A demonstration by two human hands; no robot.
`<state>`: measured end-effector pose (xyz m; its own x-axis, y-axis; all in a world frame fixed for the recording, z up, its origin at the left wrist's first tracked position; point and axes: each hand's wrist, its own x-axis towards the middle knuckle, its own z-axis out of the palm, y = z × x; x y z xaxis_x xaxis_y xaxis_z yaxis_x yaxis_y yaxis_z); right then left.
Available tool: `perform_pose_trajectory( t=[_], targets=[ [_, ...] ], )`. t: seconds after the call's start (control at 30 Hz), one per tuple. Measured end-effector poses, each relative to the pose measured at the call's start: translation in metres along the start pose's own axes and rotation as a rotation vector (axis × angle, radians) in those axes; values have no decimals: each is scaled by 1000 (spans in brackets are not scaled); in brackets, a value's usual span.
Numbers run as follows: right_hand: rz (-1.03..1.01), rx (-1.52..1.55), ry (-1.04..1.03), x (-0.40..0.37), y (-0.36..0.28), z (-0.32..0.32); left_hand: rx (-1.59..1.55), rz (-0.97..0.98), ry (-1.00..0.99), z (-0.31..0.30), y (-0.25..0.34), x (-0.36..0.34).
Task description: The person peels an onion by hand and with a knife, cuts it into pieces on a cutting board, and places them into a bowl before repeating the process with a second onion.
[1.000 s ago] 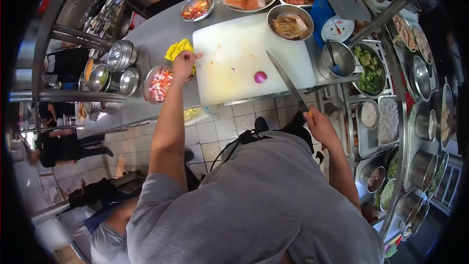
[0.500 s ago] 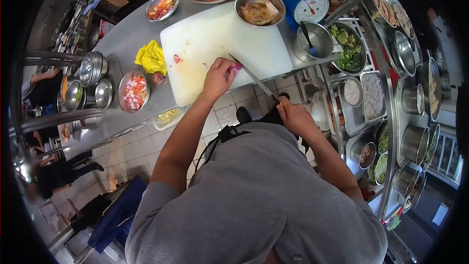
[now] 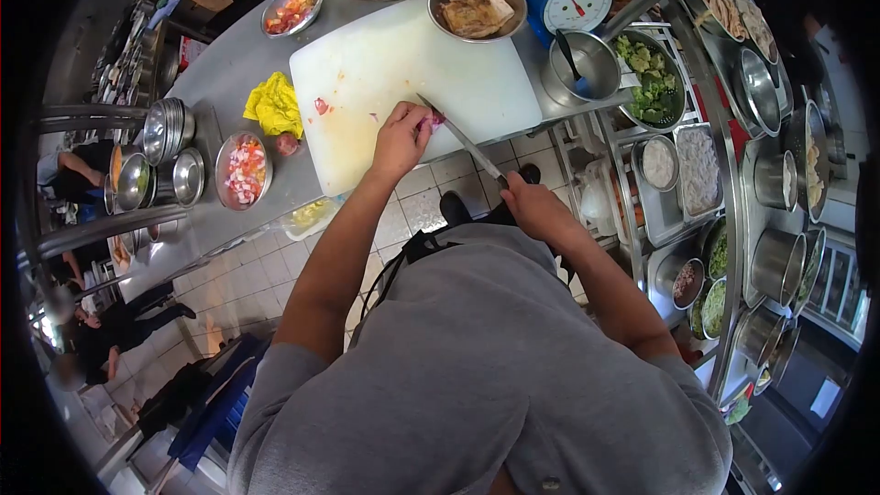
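Observation:
My right hand point(image 3: 539, 207) is wrapped round the handle of a long kitchen knife point(image 3: 467, 140), whose blade points away over the white cutting board point(image 3: 486, 82). Bent fingers of my left hand point(image 3: 401, 139) press on a small purple piece of red onion point(image 3: 438, 117) near the board's front edge. The blade lies right beside those fingertips and partly covers the onion. Small red scraps point(image 3: 321, 106) are scattered on the board's left part.
Left of the board are a crumpled yellow cloth point(image 3: 273, 104), a whole red onion point(image 3: 287, 143) and a bowl of diced vegetables point(image 3: 245, 170). A bowl of cooked meat point(image 3: 477, 7) overlaps the board's far edge. A kitchen scale point(image 3: 577, 6) and steel pot point(image 3: 587, 69) stand right.
My right hand and the knife have moved slightly forward and left, the blade now closer to my left fingers. The whole view has shifted a little.

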<state>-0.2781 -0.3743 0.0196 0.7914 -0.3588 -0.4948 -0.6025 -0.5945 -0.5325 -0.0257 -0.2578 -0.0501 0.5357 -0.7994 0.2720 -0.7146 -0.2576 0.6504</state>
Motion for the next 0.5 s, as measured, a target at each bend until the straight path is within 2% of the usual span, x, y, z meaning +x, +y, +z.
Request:
perform_pose_trajectory(
  t=[0.1, 0.17, 0.2, 0.27, 0.3, 0.37, 0.5],
  targets=[
    [30, -15, -1, -4, -3, 1, -73, -85, -106, -7, 5, 6],
    [64, -42, 3, -8, -7, 5, 55, 5, -215, -15, 7, 14],
    [65, -56, -9, -7, -6, 10, 52, 14, -215, -16, 3, 18],
    [69, -66, -22, -7, -8, 12, 70, 137, -416, -18, -9, 26],
    [71, -71, -23, -7, -10, 11, 68, 143, -423, -22, -6, 29],
    [79, -75, -19, -12, -9, 8, 358, 201, -513, -34, 8, 40],
    [74, -102, -16, -47, 3, -2, 443, 179, -561, -38, 11, 45]
  ],
)
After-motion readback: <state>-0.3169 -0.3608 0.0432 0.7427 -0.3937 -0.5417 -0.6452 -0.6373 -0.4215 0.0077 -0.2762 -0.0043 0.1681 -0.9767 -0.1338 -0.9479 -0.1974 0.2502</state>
